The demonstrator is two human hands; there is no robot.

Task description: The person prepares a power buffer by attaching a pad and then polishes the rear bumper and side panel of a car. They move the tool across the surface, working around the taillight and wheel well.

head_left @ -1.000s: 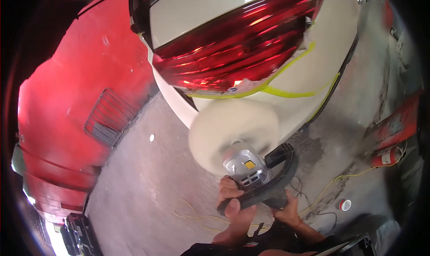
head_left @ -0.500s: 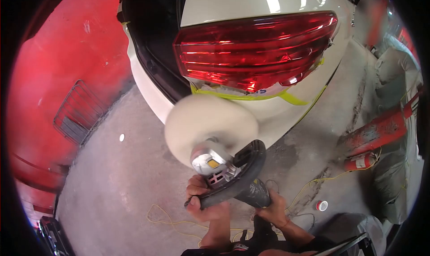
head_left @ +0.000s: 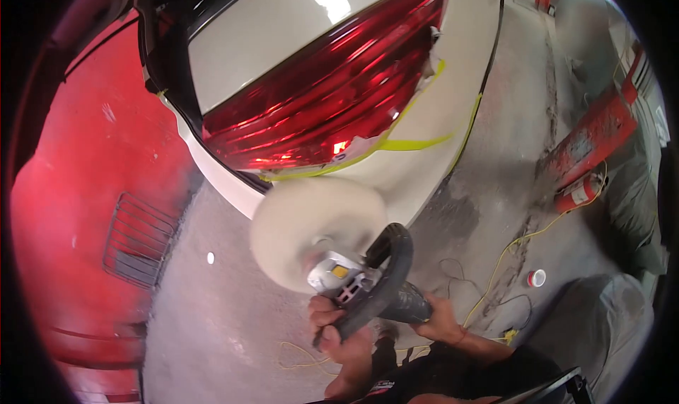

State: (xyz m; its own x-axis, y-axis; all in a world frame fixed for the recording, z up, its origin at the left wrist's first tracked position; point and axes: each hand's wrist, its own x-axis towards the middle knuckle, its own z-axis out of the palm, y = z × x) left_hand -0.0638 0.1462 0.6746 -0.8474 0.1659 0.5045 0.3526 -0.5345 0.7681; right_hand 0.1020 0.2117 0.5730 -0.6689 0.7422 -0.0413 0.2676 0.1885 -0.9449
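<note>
A car polisher (head_left: 368,291) with a black loop handle is held between my two hands. My left hand (head_left: 341,335) is closed round the lower left end of the handle. My right hand (head_left: 442,320) wraps the rear of the dark body, its fingers partly hidden. The big off-white polishing pad (head_left: 311,227), blurred at its edge, lies against the white bumper (head_left: 399,181) of the car, below the tail light. Yellow-green tape (head_left: 417,144) and torn masking paper edge the red tail light (head_left: 339,86).
A yellow cord (head_left: 506,245) runs over the concrete floor (head_left: 219,319). A red extinguisher (head_left: 580,194) and a red post (head_left: 594,139) stand at right, near a small red-and-white roll (head_left: 536,277). At left, a wire rack (head_left: 141,238) stands by the red wall (head_left: 85,156).
My view has turned, so the car and tail light look tilted and sit further up and left. The pad now shows slightly lower against the bumper. Both hands keep their hold.
</note>
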